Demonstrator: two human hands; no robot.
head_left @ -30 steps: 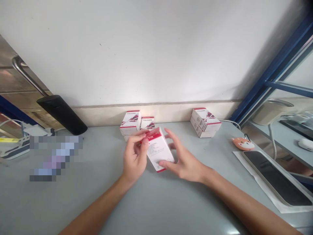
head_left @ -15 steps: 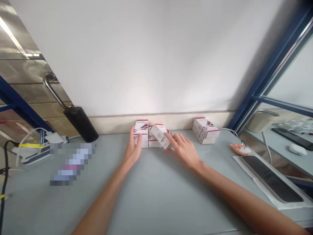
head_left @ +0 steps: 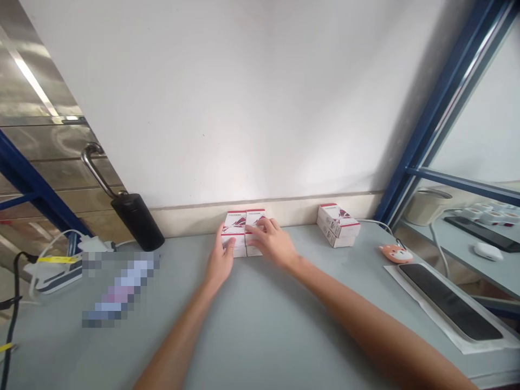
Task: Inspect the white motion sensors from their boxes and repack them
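Observation:
Small white cartons with dark red edges and a purple pattern stand side by side in two stacks against the wall. My left hand (head_left: 221,262) holds the left carton (head_left: 234,221), its fingers along the left side and its thumb at the front. On the upper right carton (head_left: 255,215) my right hand (head_left: 276,242) has its fingers bent over the top and front. Both upper cartons lie flat and level, close against each other. My right hand hides part of the lower right carton.
Two more stacked cartons (head_left: 338,225) stand to the right by the wall. A phone (head_left: 449,300) lies on white paper at the right, beside an orange animal-faced item (head_left: 396,253). At the left are a black cylinder (head_left: 137,222), a power strip (head_left: 60,277) and cables.
The carton in my right hand was tilted in front of the right stack; it now lies flat on top, beside the left one. My left hand stays at the left stack. The view has shifted slightly.

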